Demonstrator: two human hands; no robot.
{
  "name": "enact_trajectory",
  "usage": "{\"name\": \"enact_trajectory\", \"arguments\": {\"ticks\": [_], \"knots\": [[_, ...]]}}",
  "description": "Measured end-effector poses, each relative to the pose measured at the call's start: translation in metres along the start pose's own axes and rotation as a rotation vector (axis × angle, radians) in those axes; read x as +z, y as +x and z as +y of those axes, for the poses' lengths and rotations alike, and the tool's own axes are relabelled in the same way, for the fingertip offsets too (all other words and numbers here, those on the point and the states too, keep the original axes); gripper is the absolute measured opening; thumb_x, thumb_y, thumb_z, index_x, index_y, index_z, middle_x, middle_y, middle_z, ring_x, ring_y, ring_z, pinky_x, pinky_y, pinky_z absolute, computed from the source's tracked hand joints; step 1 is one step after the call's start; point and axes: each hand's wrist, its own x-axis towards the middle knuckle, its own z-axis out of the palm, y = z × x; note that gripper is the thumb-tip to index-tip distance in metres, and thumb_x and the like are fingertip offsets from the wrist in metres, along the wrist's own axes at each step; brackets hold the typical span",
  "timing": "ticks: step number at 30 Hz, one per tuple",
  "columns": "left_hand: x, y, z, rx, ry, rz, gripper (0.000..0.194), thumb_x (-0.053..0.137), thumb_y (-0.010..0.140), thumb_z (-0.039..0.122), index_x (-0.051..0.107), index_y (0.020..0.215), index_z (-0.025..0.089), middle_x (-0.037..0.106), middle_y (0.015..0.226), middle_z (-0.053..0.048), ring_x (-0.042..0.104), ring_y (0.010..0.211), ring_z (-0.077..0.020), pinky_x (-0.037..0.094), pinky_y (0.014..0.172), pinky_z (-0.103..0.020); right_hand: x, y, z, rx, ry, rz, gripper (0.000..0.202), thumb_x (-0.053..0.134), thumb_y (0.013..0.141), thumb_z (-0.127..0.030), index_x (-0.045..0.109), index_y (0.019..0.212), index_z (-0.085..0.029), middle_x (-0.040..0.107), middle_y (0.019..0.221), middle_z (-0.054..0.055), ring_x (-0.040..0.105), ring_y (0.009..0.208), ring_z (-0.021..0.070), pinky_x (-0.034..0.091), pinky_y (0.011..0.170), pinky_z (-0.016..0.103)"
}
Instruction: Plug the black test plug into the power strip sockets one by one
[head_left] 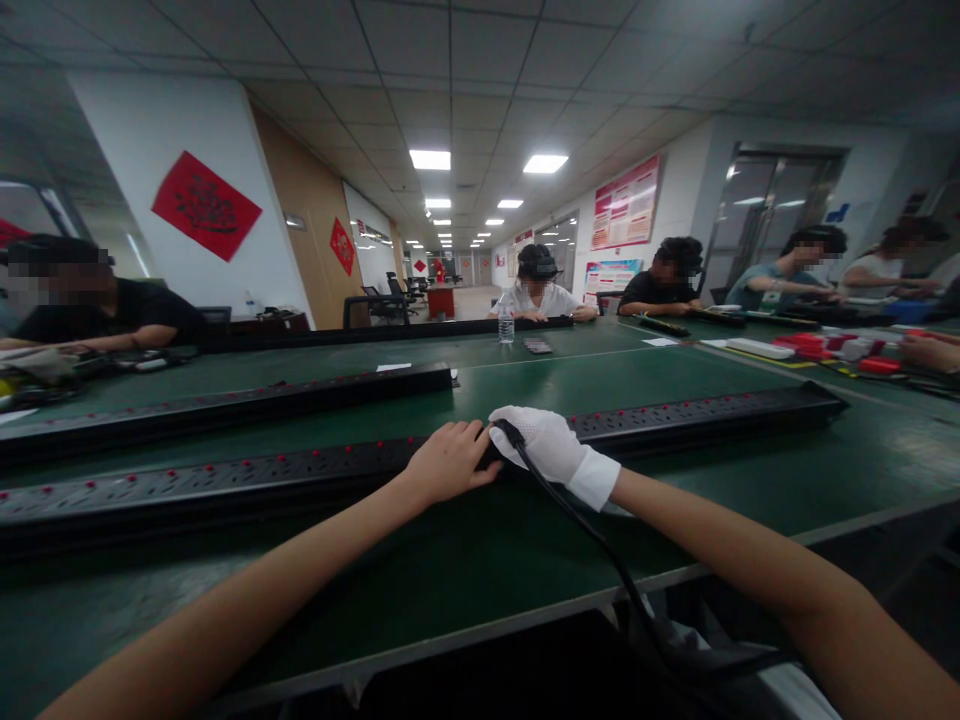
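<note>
A long black strip (270, 480) with a row of red spots and slots along its top lies across the green table. My bare left hand (450, 462) rests on the middle of this strip, its fingers curved over the top and its thumb toward the near side. Right beside it, my right hand (541, 440), in a white glove, is closed round the end of a black cable (592, 530). The cable runs from the glove down over the table's near edge. What lies under the gloved fingers is hidden.
A second black strip (360, 392) lies behind on the left. Farther back stand a clear bottle (506, 322) and a phone-like item (537, 345). Red and white parts (810, 346) lie at the right. Several people sit around the green table (450, 590).
</note>
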Motion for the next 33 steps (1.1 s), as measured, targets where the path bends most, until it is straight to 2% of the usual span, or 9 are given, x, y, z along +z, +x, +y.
{"name": "enact_trajectory", "arguments": {"ticks": [17, 29, 33], "knots": [[-0.0015, 0.0002, -0.0032, -0.014, -0.027, -0.010, 0.042, 0.042, 0.084, 0.046, 0.047, 0.110, 0.014, 0.057, 0.102, -0.010, 0.056, 0.091, -0.0226, 0.043, 0.080, -0.035, -0.0014, 0.0000, -0.0019, 0.020, 0.003, -0.009, 0.022, 0.046, 0.086, -0.031, 0.056, 0.101, -0.020, 0.064, 0.092, 0.006, 0.060, 0.087, 0.0154, 0.043, 0.078, 0.025], [-0.0026, 0.0001, -0.0037, 0.014, -0.017, -0.036, 0.058, 0.026, 0.086, 0.059, 0.044, 0.117, 0.013, 0.056, 0.102, -0.012, 0.055, 0.092, -0.0234, 0.041, 0.081, -0.035, -0.0090, -0.0008, 0.0013, -0.029, -0.013, -0.056, 0.031, 0.046, 0.086, -0.039, 0.054, 0.108, -0.020, 0.064, 0.096, 0.006, 0.059, 0.093, 0.0168, 0.044, 0.080, 0.027], [-0.0019, -0.0006, -0.0041, 0.012, -0.007, -0.029, 0.056, 0.026, 0.087, 0.056, 0.043, 0.118, 0.012, 0.056, 0.102, -0.012, 0.055, 0.093, -0.0232, 0.041, 0.081, -0.035, -0.0018, -0.0023, -0.0001, 0.005, 0.001, -0.004, 0.030, 0.046, 0.086, -0.037, 0.054, 0.109, -0.019, 0.064, 0.097, 0.007, 0.059, 0.092, 0.0164, 0.044, 0.081, 0.027]]}}
